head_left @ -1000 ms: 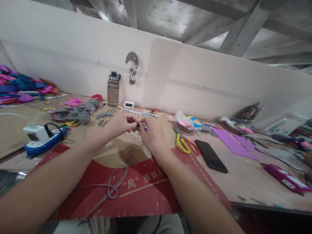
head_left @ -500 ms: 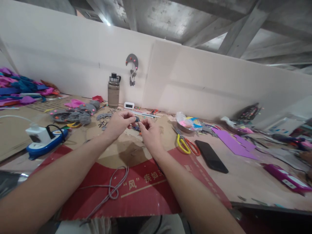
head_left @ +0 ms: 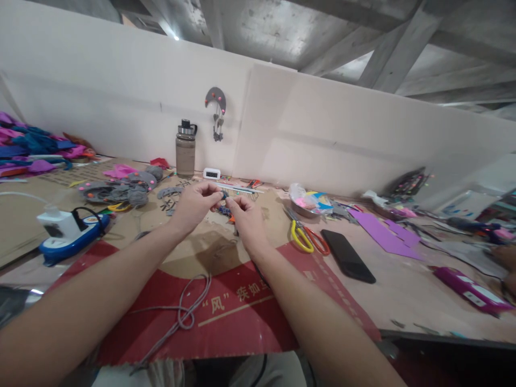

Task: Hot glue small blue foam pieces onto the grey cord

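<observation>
My left hand (head_left: 196,204) and my right hand (head_left: 249,219) meet above the cardboard sheet (head_left: 258,330), fingertips pinched. Between them is a small dark blue-grey piece (head_left: 224,195), mostly hidden by the fingers, so its kind does not show. Just below the hands lie small dark and orange bits (head_left: 231,219), partly covered. A grey cord (head_left: 186,318) lies loosely looped on the red part of the cardboard, nearer to me. Left of my hands are grey felt pieces (head_left: 170,192). Scissors (head_left: 301,236) with yellow and red handles rest to the right.
A black phone (head_left: 349,256), purple sheets (head_left: 382,234) and a magenta device (head_left: 471,290) lie on the right. At the back stand a water bottle (head_left: 185,150) and a small clock (head_left: 212,173). A blue power strip (head_left: 74,239) sits left; a metal bowl (head_left: 305,208) is behind the scissors.
The view has shifted slightly. My hands stay pinched together around the small dark piece with only a slight change in finger position.
</observation>
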Motion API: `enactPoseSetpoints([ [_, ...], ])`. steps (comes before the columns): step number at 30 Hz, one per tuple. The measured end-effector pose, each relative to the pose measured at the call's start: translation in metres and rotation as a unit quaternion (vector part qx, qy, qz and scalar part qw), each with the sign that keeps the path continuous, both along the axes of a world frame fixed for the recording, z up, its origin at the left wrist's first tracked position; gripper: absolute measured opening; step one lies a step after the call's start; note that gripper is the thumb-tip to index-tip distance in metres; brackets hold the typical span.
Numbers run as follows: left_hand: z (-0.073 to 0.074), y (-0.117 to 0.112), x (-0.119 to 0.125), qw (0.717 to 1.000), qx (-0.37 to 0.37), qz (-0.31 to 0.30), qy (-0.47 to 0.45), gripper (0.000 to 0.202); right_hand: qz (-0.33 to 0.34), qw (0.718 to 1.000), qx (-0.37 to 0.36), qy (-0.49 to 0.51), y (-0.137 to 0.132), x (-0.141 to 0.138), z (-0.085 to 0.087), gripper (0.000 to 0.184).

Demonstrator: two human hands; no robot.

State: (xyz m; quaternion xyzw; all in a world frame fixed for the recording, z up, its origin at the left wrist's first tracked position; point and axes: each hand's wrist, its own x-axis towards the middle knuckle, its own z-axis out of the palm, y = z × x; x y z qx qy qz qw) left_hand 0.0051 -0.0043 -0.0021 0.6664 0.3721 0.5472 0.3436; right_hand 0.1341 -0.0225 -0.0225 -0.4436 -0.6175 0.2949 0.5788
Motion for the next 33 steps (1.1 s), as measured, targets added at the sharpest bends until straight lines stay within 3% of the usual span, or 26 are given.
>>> enactPoseSetpoints([
  [15, -0.0053, 0.0011, 0.0049, 0.992, -0.055, -0.064, -0.098, 0.006, -0.053, 0.998, -0.02, 0.006, -0.0011, 0.002, 0.0023, 0.02],
  [20, -0.0056, 0.0017, 0.0056, 0.983, -0.091, -0.097, -0.127, 0.007, -0.033, 0.999, -0.035, 0.017, -0.0022, 0.0013, 0.0046, 0.021],
  [25, -0.0055, 0.0019, 0.0052, 0.97, -0.146, -0.14, -0.132, 0.008, -0.056, 0.995, -0.062, 0.054, 0.001, 0.0011, 0.0043, 0.013],
  [33, -0.006, 0.0078, -0.0018, 0.951, -0.187, -0.227, -0.098, 0.014, -0.008, 0.989, -0.099, 0.107, 0.0046, 0.0052, 0.0012, 0.012],
])
